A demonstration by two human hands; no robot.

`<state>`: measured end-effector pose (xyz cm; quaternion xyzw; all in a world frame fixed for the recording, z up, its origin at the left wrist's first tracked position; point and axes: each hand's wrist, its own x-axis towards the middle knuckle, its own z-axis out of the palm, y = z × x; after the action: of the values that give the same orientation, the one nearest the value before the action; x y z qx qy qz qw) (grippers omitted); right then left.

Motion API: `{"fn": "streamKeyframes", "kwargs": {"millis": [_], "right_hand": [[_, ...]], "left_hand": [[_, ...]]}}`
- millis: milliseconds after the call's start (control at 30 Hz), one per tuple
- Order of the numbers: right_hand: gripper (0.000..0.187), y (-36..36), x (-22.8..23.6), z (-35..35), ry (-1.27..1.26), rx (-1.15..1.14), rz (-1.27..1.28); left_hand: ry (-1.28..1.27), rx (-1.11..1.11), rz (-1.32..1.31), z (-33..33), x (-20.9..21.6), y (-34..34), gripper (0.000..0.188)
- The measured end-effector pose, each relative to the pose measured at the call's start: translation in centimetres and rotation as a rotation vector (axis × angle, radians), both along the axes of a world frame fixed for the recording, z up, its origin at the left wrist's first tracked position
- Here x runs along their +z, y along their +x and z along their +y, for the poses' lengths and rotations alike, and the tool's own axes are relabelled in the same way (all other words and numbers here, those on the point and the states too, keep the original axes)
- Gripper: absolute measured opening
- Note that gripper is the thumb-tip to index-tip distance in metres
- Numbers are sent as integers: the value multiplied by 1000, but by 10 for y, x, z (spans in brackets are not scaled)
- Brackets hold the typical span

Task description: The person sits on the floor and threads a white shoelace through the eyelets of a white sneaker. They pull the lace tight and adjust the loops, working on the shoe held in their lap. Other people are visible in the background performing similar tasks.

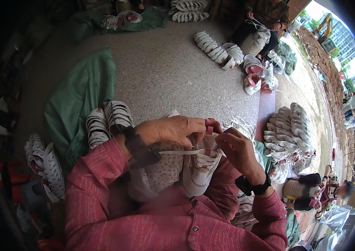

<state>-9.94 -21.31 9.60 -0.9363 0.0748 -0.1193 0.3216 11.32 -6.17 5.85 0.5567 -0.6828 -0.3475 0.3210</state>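
Note:
A white and beige sneaker (pixel 197 178) with a reddish pull tab and lining lies on my lap, toe toward me. Its white shoelace (pixel 177 152) crosses the upper and trails out to the left, below my left hand. My left hand (pixel 177 130) is closed in a pinch at the left side of the shoe's opening; what its fingertips hold is hidden. My right hand (pixel 238 148) pinches at the opposite side, by the eyelets, where a short bit of lace shows at the fingertips. Under the shoe's left side is a flower-patterned cloth (pixel 160 175).
Stacked white shoes (pixel 288 131) stand at my right, beside a bundle of loose white laces (pixel 241 124). More shoes (pixel 108 119) and a green sack (pixel 83 83) lie to the left. Ahead, another person (pixel 269 25) sits handling laces; someone else (pixel 328 190) sits far right.

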Motion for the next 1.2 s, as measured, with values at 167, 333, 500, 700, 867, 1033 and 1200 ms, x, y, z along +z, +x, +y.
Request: {"fn": "streamKeyframes", "kwargs": {"millis": [167, 333, 500, 700, 867, 1033, 1200], "right_hand": [[19, 15, -14, -1, -81, 193, -80], [20, 32, -10, 11, -159, 369, -42], [18, 46, -38, 11, -294, 504, -175], [25, 14, -11, -37, -402, 295, -103], [16, -5, -30, -30, -22, 86, -53], [10, -4, -32, -21, 36, 93, -68], [9, -18, -41, -35, -135, 64, 42]], "left_hand": [[-30, 68, -29, -1, -9, -3, 27], [-139, 128, 34, 12, -18, -2, 26], [-143, 176, 73, 16, -19, -6, 24], [-62, 164, 174, 15, -15, -11, 21], [-70, 132, -29, 10, -4, -17, 27], [-92, 91, -133, 6, -8, -23, 23], [134, 23, 95, -5, -10, -19, 21]]}}
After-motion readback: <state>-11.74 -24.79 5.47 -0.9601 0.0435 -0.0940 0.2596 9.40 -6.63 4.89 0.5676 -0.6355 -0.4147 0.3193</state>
